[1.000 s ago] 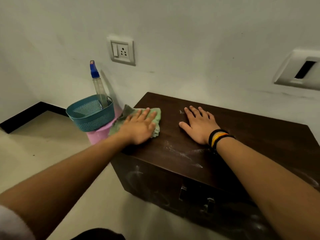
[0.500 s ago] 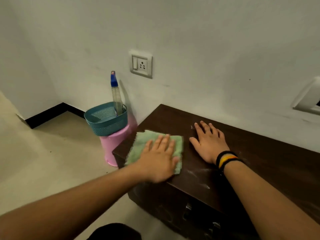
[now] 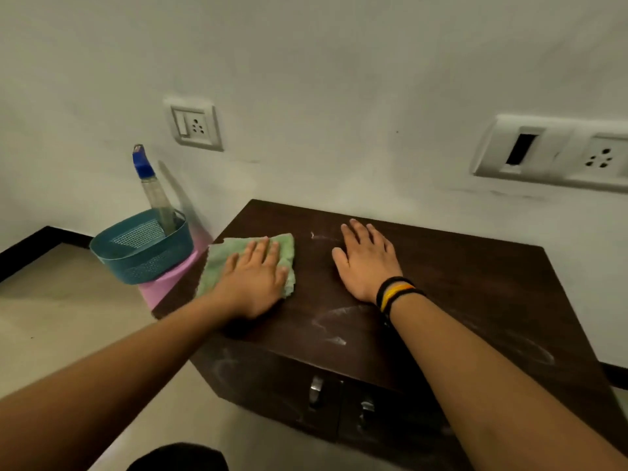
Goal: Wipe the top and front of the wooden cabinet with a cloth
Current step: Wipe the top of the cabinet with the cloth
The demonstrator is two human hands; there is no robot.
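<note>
A dark brown wooden cabinet [image 3: 475,287] stands against the white wall, its top streaked with pale dust and its front showing two metal handles. A green cloth [image 3: 224,256] lies flat on the top's left part. My left hand [image 3: 255,283] presses on the cloth with straight fingers. My right hand [image 3: 365,263], with black and yellow wristbands, rests flat on the bare top to the right of the cloth.
Left of the cabinet a teal perforated basket [image 3: 142,253] sits on a pink stool [image 3: 163,287] and holds a spray bottle [image 3: 153,188] with a blue nozzle. Wall sockets [image 3: 195,125] are above; a wider switch plate [image 3: 557,153] is at right. Beige floor lies left and in front.
My left hand has slid the cloth across the left part of the top, toward the front edge and then back inward. My right hand has stayed flat in place.
</note>
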